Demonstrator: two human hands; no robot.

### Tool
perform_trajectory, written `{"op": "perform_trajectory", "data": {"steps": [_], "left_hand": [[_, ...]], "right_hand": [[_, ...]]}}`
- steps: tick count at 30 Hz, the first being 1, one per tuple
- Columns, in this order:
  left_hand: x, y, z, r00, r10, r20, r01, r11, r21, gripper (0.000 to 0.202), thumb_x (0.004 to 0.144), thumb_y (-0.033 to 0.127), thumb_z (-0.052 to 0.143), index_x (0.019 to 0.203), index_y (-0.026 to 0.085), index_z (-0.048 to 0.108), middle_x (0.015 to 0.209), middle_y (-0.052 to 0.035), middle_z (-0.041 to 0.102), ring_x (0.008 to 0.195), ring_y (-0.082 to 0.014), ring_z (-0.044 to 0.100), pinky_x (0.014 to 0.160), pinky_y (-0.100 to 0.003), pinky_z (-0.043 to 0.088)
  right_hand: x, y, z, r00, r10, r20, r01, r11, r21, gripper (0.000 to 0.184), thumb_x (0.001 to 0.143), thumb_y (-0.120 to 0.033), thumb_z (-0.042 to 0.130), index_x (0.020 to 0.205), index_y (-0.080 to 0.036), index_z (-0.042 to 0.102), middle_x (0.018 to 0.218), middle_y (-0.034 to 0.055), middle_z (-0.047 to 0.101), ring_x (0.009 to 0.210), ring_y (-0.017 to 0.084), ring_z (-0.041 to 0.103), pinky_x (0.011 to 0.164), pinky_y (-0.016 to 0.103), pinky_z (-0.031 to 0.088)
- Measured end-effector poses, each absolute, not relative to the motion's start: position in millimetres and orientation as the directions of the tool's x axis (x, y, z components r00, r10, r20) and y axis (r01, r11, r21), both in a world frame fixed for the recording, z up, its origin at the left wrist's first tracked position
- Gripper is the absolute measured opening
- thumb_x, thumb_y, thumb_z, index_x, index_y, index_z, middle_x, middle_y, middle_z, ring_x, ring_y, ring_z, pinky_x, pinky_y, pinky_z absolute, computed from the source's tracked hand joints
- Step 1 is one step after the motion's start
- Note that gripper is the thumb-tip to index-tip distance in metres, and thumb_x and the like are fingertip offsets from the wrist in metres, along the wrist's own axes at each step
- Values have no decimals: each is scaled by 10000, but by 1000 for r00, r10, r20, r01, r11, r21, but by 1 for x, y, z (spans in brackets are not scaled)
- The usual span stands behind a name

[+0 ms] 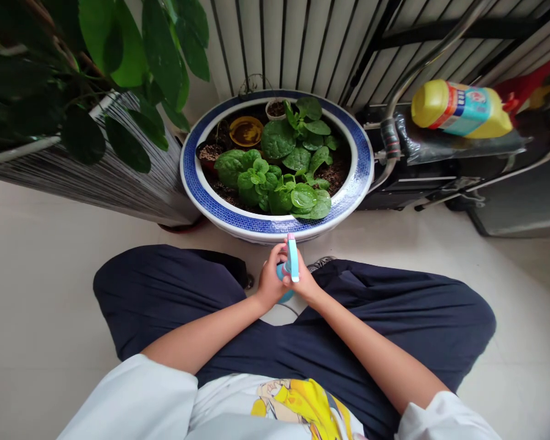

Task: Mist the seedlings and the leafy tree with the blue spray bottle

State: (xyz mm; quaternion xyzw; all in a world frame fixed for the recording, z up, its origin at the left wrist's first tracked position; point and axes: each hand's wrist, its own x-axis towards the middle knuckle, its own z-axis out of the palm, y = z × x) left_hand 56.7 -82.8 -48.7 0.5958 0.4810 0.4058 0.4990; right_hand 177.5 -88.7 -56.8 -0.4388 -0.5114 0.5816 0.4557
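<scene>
Both my hands meet low in the middle of the head view, just in front of my knees. My left hand (269,282) and my right hand (305,282) are closed around a small light-blue spray bottle (293,261) with a pink tip on its nozzle. The nozzle points away from me toward a wide blue-and-white ceramic planter (357,183) holding leafy green plants (279,177). The bottle's body is mostly hidden between my palms.
Inside the planter sit a yellow dish (245,131) and a small white pot (275,109). A tall ribbed grey pot (105,177) with a large-leafed plant (119,49) stands at left. A yellow bottle (461,110) lies on a black rack at right. A white slatted wall is behind.
</scene>
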Motion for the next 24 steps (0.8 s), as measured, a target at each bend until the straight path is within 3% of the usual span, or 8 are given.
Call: {"op": "perform_trajectory", "data": {"steps": [3,12,16,24], "left_hand": [[55,-81,-40,206,978,35,166,-71,984,730,685,383,737,1334,241,435,1045,-57,674,893,-230,666,769,-324,524],[53,-58,-20,144,983,113,177,-138,974,652,706,376,699,1294,212,470,1014,-63,688,915,-239,667,823,-358,528],[53,-56,-14,121,988,96,145,-114,983,623,700,307,699,1269,211,464,1005,-57,684,925,-232,664,840,-356,523],[61,-55,-5,73,997,-27,68,22,997,475,645,311,797,1016,216,515,987,-48,695,912,-223,665,806,-338,514]], "right_hand": [[177,-84,-46,-197,980,3,-75,-12,-997,1108,605,-821,665,1468,-249,270,1287,147,527,1112,315,573,931,453,490],[174,-60,-17,-253,967,-38,-77,-59,-995,1110,633,-796,665,1484,-211,258,1249,157,579,1084,314,617,912,452,513],[168,-57,-16,-166,986,-2,-48,-10,-999,947,652,-711,693,1390,-220,358,1339,166,520,1131,317,590,902,451,518],[161,-62,-15,66,997,-34,34,-36,-999,499,735,-536,633,1117,-237,516,991,61,638,890,255,613,858,427,508]]}}
